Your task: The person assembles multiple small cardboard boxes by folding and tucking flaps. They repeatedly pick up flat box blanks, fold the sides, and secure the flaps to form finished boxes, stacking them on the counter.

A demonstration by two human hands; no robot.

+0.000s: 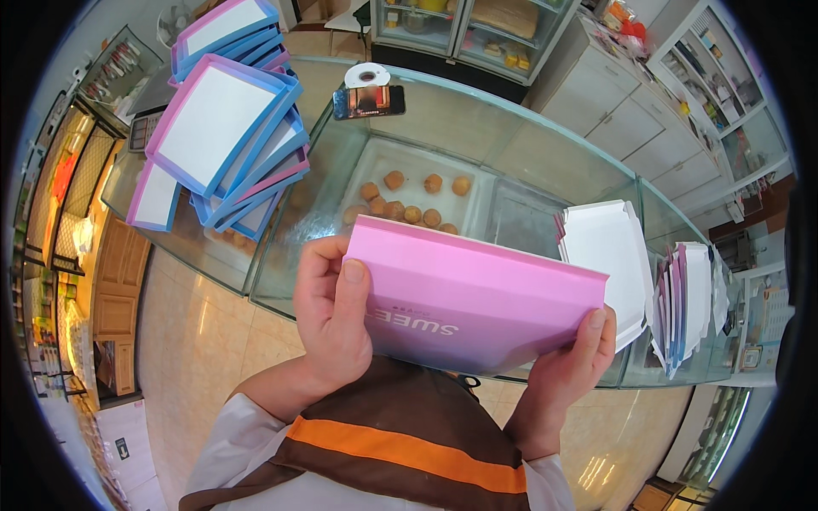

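Between my two hands I hold a pink and purple cardboard box (486, 285), tilted in front of my brown apron. My left hand (334, 311) grips its left end, with the thumb on the printed face and the fingers behind. At the right end, my right hand (575, 362) is closed on the edge, thumb uppermost. The box's far side and most of my fingertips are hidden. Left of it, a stack of folded pink and blue box trays (217, 128) with white insides leans on the glass counter. Flat white box blanks (605, 255) lie to the right.
The glass display counter (554, 157) holds a white tray with several round brown pastries (394, 209). On its top, a phone (369, 102) leans against a white roll (366, 75). More folded blanks (682, 298) stand at the far right. Behind are a glass-door fridge (464, 34) and white cabinets (609, 102).
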